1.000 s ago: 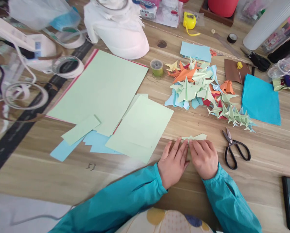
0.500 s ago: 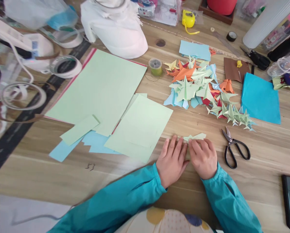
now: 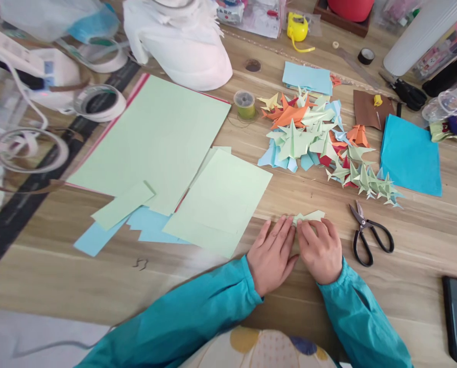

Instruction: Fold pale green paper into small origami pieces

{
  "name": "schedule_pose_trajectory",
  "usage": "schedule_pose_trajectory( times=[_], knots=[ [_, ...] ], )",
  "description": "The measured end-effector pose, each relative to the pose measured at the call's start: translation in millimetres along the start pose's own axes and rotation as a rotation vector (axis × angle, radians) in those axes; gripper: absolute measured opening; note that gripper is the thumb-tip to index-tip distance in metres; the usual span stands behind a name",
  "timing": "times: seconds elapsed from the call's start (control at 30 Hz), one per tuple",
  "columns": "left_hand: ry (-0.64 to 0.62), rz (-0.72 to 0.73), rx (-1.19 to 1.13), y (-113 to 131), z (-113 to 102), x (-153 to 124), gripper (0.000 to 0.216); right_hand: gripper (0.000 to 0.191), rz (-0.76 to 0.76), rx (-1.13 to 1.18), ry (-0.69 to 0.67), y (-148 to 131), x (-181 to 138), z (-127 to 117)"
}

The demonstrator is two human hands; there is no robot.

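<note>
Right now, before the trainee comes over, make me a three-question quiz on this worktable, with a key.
1. What do the left hand and right hand both touch?
2. True or false: the near scissors lie untouched, blades slightly apart.
3. The thread spool sits: A) on the brown sheet; B) left of the folded-paper pile; C) beside the near scissors.

Key: 1. Folded pale green paper; 2. True; 3. B

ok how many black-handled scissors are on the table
2: one pair lies beside the right hand, the other pair farther back, near the brown sheet. Others may be hidden.
</note>
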State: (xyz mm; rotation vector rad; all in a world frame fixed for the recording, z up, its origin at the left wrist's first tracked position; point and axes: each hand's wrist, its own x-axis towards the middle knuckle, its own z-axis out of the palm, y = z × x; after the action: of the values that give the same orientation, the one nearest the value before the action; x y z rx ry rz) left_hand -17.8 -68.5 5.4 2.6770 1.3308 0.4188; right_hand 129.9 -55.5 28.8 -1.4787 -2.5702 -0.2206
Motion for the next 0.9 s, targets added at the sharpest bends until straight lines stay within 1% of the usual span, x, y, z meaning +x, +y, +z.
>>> schedule_pose_trajectory(
  times=[0.13, 0.3, 0.5, 0.7, 0.9],
  knots=[
    [-0.005, 0.014, 0.030, -1, 0, 2, 0.053, 0.020, 0.018, 0.025, 0.010, 2, 1, -2],
    [0.015, 0.039, 0.075, 0, -1, 3, 0.052, 0.021, 0.050, 0.000, -0.022, 2, 1, -4],
    [-0.015, 0.045, 0.120, 1, -4, 4, 0.052, 0.019, 0.087, -0.016, -0.033, -2, 1, -5],
    [-0.028, 0.045, 0.097, 0, -5, 5, 0.052, 0.018, 0.132, -0.033, -0.084, -9, 2, -6],
    [-0.055, 0.058, 0.034, -3, -5, 7, 0.058, 0.018, 0.128, -0.029, -0.108, -5, 1, -3]
  ],
)
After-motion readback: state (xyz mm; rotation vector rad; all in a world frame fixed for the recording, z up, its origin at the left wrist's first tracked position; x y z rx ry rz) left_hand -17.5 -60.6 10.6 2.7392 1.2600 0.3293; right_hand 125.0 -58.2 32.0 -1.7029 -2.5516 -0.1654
